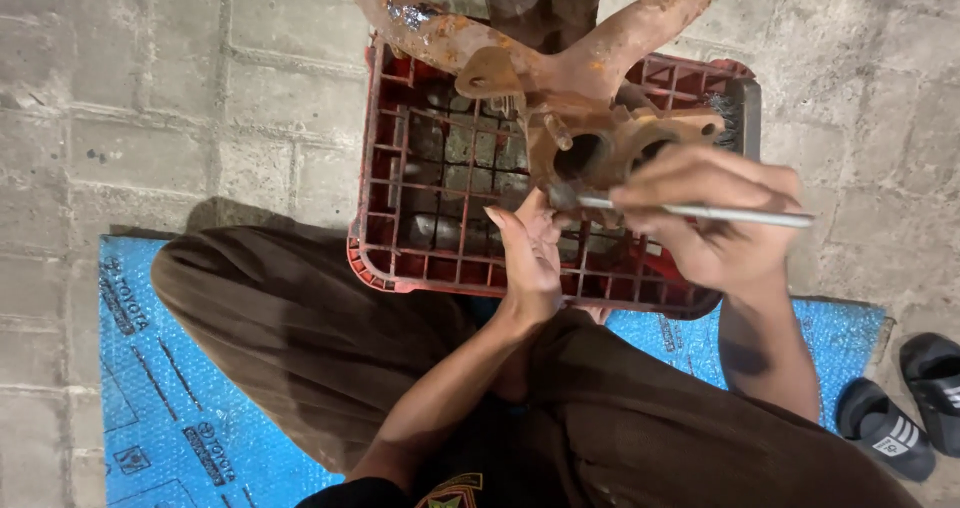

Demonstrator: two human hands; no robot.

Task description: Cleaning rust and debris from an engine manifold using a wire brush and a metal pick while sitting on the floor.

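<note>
Rusted metal casting [600, 148], forked, with two tube arms running away to the top of the view and a flange end with two round bores facing the person; it rests on an upturned red plastic crate [420, 218], at the crate's far right part.

Grip, right hand [715, 228]: fingers curled and pressed together round a slim silver rod-like tool [720, 213], held nearly level, its tip at the near edge of the flange just below the left bore. What kind of tool it is cannot be told; the working end is partly hidden by the fingers.

Grip, left hand [530, 258]: open-palmed, fingers loosely spread, thumb and fingertips touching the underside of the flange beside the tool tip, steadying rather than clasping.

Handling, judged: the casting looks heavy and fully stiff, with a rough, flaking, rust-orange surface that gives good friction but sheds grit; dark wet-looking patches on the upper left arm may be slick. Best held by the thick tube arms or the flange body, not by the bore edges, which may be sharp.

Surroundings: the crate is open lattice, light, liable to shift under load. A blue printed sheet [170, 408] lies under the seated person's brown-trousered legs [300, 338] on a grey paved floor [150, 98]. Dark sandals [905, 408] lie at the lower right, well apart.
</note>
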